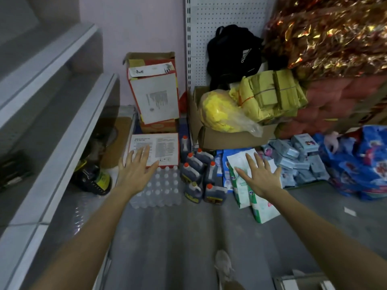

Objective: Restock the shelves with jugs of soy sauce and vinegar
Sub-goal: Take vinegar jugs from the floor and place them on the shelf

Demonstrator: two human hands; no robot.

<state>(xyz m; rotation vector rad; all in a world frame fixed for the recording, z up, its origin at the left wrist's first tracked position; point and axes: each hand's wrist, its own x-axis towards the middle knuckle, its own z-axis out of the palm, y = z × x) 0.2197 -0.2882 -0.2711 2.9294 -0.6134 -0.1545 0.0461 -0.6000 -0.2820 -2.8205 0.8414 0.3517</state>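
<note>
Several dark soy sauce jugs (194, 172) with orange caps stand in a cluster on the grey floor, between a shrink-wrapped pack of clear bottles (161, 185) and a stack of packets. My left hand (135, 170) hovers with spread fingers above the far-left end of the bottle pack, left of the jugs. My right hand (259, 176) hovers with spread fingers to the right of the jugs, above a white and green packet (243, 193). Neither hand holds anything. Grey shelves (69, 126) run along the left, with dark jugs (94, 176) lying on the lowest one.
Red and white cartons (155, 97) stand behind the bottle pack. A cardboard box (230, 137) with yellow bags, a black backpack (234, 53), blue packets (299, 160) and blue bags (364, 162) crowd the right. Another person's gloved hand (332, 140) touches the blue bags.
</note>
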